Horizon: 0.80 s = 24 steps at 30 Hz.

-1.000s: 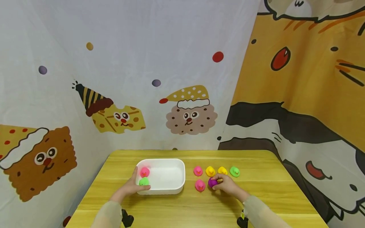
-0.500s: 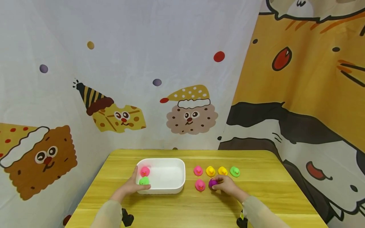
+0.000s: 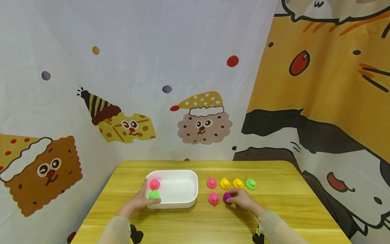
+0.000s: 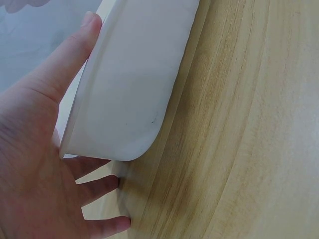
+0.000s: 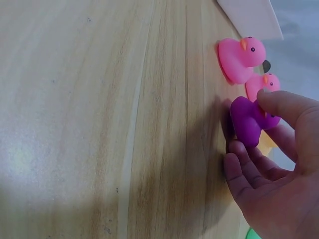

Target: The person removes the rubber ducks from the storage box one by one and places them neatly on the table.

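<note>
In the head view my left hand holds the left near corner of a white plastic tub. Its thumb lies along the near rim, and the other fingers spread round the left end. Inside the tub sit a pink rubber duck and a green rubber duck. My right hand pinches a purple rubber duck between thumb and fingers, close over the tabletop. Just left of it stands a pink duck; the purple duck's far side is partly covered by my fingers.
A row behind the right hand has another pink duck, two yellow ducks and a green duck. They stand on a wooden table. A printed cloth hangs behind the table's far edge.
My right hand has sunk slightly toward the near side with the purple duck, uncovering the yellow duck behind it. The left hand and the tub stay in place.
</note>
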Each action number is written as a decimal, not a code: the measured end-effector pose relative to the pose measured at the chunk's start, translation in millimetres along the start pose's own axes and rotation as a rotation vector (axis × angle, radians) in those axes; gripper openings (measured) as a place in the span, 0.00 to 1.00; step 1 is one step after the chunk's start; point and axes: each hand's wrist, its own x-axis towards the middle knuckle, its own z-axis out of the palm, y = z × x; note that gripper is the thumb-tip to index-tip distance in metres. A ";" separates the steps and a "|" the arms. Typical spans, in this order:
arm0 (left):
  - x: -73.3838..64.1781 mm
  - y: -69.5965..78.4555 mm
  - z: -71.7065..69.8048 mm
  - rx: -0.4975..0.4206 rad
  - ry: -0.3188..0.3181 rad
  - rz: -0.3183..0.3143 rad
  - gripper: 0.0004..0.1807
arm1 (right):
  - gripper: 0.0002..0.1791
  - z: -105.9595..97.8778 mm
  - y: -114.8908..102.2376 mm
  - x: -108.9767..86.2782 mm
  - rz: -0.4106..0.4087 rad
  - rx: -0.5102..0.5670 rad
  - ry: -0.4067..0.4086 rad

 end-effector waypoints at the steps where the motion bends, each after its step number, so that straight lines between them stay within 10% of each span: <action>1: 0.2 -0.8 0.3 -0.002 0.003 0.006 0.70 | 0.17 0.0 -0.5 -0.3 0.001 0.004 -0.003; 24: -0.7 2.6 1.5 -0.019 0.000 -0.006 0.70 | 0.19 0.0 -4.0 -3.3 0.012 0.003 -0.006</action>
